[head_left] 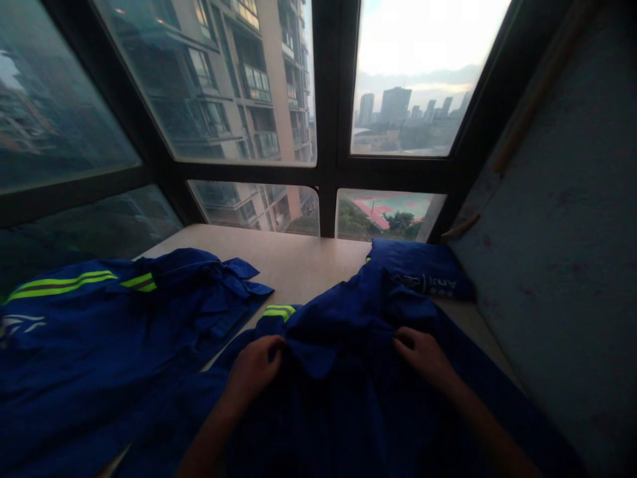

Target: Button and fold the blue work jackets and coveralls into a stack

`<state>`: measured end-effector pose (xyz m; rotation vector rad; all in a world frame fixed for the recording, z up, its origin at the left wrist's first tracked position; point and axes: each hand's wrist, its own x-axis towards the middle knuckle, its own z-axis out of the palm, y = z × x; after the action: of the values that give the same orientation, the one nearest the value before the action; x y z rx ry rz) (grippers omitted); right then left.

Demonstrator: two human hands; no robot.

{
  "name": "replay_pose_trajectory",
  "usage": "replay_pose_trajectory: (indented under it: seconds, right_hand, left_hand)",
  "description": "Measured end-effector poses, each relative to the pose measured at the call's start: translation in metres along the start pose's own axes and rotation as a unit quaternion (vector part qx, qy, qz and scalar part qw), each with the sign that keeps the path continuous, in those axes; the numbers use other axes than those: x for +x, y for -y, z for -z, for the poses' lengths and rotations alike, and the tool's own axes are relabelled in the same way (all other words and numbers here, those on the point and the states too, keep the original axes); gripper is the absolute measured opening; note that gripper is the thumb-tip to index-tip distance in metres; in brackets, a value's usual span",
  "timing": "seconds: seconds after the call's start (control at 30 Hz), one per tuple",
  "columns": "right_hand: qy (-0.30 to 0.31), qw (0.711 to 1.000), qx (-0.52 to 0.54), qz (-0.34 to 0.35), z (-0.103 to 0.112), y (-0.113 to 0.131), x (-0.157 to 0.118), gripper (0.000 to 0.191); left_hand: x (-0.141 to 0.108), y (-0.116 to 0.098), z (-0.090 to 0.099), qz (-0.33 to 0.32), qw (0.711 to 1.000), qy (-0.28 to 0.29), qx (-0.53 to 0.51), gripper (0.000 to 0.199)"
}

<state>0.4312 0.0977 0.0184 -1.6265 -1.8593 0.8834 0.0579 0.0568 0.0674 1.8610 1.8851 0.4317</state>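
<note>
A dark blue work jacket (343, 332) with a collar and a yellow-green stripe lies spread on the pale window ledge in front of me. My left hand (259, 365) is closed on its fabric just left of the collar, thumb and fingers pinched together. On the other side, my right hand (423, 352) pinches the cloth right of the collar. The lower part of the jacket falls into shadow, so its front is hard to make out. Another blue work jacket (99, 345), with yellow-green bands and a white print, lies flat to the left.
At the back right, a folded blue garment (418, 262) with white lettering rests against the patterned wall (557, 265). Dark window frames (328, 133) rise behind the pale ledge (293, 262). Buildings show through the glass.
</note>
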Motion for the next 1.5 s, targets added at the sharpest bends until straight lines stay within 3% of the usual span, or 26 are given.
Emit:
replay_pose_trajectory:
  seconds: [0.1,0.2,0.27,0.43,0.63,0.73,0.9,1.0,1.03,1.07,1.17,1.23,1.37,1.5]
  right_hand:
    - [-0.042,0.999,0.026,0.009,0.008,0.018,0.018,0.034]
    - [-0.033,0.99,0.133,-0.024,0.004,0.026,0.034,0.042]
    - [-0.016,0.972,0.226,-0.056,0.0,0.029,0.041,0.043]
    - [0.073,0.941,0.326,-0.057,0.0,0.039,0.044,0.053]
    - [-0.013,0.968,0.248,-0.019,0.001,0.045,0.038,0.04]
    - [-0.065,0.956,0.287,-0.01,-0.003,0.047,0.034,0.038]
    - [-0.066,0.847,0.525,-0.057,-0.006,0.055,0.03,0.04]
    - [-0.051,0.838,0.538,-0.073,0.0,0.057,0.028,0.047]
    - [-0.032,0.844,0.529,-0.078,0.002,0.057,0.026,0.047]
    - [-0.005,0.852,0.516,-0.084,0.004,0.058,0.024,0.046]
    - [0.076,0.871,0.472,-0.11,0.007,0.056,0.019,0.041]
    - [0.112,0.872,0.46,-0.126,0.006,0.053,0.017,0.041]
    - [0.139,0.899,0.396,-0.121,0.007,0.043,0.018,0.043]
    - [0.116,0.932,0.333,-0.09,0.011,0.038,0.022,0.037]
  left_hand:
    - [0.021,-0.016,-0.003,0.055,0.985,-0.051,-0.152,0.04]
    - [0.038,-0.028,-0.015,0.125,0.94,-0.02,-0.315,0.061]
    - [0.045,-0.031,-0.022,0.156,0.921,-0.014,-0.358,0.062]
    - [0.052,-0.031,-0.025,0.163,0.932,-0.054,-0.319,0.033]
    - [0.039,-0.04,-0.029,0.154,0.908,-0.068,-0.384,0.012]
    - [0.028,-0.047,-0.034,0.163,0.867,-0.08,-0.464,0.011]
    - [0.016,-0.059,-0.033,0.174,0.775,-0.119,-0.595,0.006]
    - [0.012,-0.064,-0.029,0.202,0.718,-0.114,-0.656,0.009]
    - [0.012,-0.065,-0.03,0.208,0.714,-0.106,-0.659,0.014]
    - [0.012,-0.065,-0.031,0.207,0.729,-0.098,-0.645,0.021]
    - [0.018,-0.064,-0.039,0.171,0.821,-0.088,-0.537,0.039]
    - [0.024,-0.061,-0.046,0.154,0.846,-0.095,-0.502,0.04]
    - [0.03,-0.055,-0.055,0.151,0.83,-0.105,-0.527,0.031]
    - [0.023,-0.052,-0.049,0.161,0.791,-0.069,-0.586,0.017]
